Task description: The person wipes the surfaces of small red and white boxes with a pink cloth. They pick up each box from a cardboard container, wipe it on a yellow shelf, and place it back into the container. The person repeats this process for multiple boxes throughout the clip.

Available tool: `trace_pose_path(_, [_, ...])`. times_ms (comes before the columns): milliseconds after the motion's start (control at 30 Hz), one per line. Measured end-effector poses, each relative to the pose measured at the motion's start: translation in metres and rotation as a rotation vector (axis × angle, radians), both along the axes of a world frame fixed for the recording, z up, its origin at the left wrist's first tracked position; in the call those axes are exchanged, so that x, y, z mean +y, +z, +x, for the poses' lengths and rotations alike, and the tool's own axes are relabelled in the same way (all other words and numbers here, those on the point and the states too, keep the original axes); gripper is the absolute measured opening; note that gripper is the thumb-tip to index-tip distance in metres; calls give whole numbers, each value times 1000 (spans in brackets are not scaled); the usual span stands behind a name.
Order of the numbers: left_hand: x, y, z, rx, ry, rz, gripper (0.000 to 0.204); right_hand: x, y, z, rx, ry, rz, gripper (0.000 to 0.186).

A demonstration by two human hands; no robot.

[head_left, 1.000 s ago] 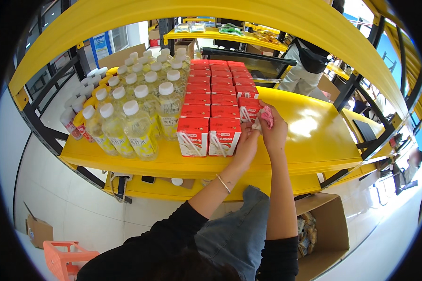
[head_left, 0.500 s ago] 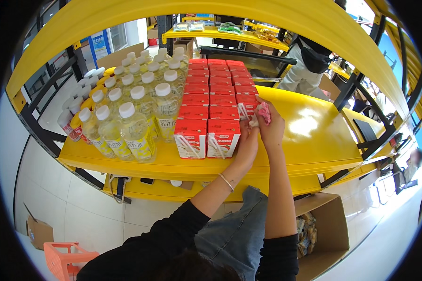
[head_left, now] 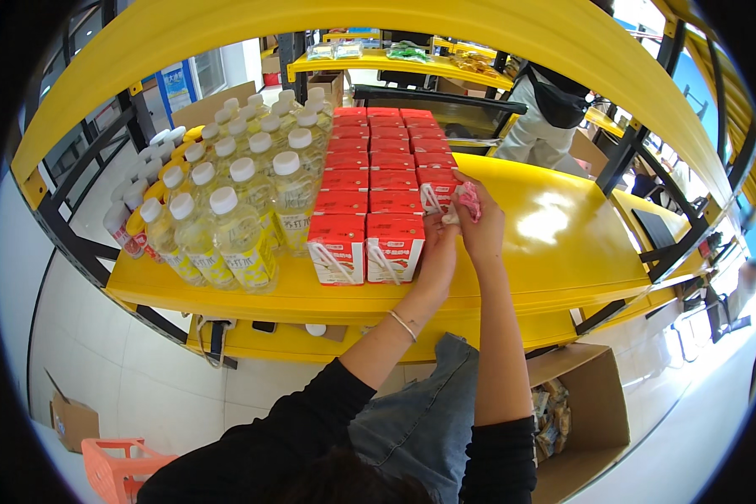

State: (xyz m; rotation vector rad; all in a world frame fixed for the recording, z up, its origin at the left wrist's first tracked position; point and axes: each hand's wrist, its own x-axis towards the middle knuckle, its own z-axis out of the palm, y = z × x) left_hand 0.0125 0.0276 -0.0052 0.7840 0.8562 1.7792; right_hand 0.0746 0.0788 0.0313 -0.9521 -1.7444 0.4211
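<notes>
Red and white drink cartons (head_left: pixel 370 181) stand in three rows on a yellow shelf (head_left: pixel 563 244). At the right row's near end, both hands are on one red carton (head_left: pixel 435 195). My left hand (head_left: pixel 438 252) presses against its near side from below. My right hand (head_left: pixel 479 220) grips its right side, with a pink cloth (head_left: pixel 469 202) bunched between the fingers and the carton. A thin bracelet circles my left wrist.
Clear bottles with white caps and yellow labels (head_left: pixel 227 202) fill the shelf's left part. An open cardboard box (head_left: pixel 575 412) with packets sits on the floor at right, an orange crate (head_left: pixel 113 470) at lower left. A person (head_left: pixel 546 109) stands behind the shelf.
Both hands stay on the same carton at the right row's end. They have shifted slightly, and the pink cloth sits a little higher against the carton.
</notes>
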Motion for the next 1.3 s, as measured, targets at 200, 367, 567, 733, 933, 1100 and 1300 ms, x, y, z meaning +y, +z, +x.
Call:
trace_pose_path(200, [2,-4,-1,9,-10,-9,48,-1,-5,2,5,-6,59,34])
trace_pose_path(367, [-1,3,1,-42,26,-5,38,-2,-3,2,-10,-12,92,38])
trace_pose_path(567, [2,-4,-7,34,35,-23,40,10,-29,3,275,169,-53,40])
trace_pose_path(733, [11,-21,-4,80,-18,2,38,-13,-44,73,754,268,-333,45])
trace_pose_path(933, [1,-15,1,335,-40,25,26,-83,-59,241,932,-57,-114,42])
trace_pose_path(1100, [-23,-7,-2,1134,-124,300,25,-164,-146,369,964,-249,-364,38])
trace_pose_path(1300, [-34,-4,19,1445,64,458,19,-279,-278,434,1351,-623,-844,22])
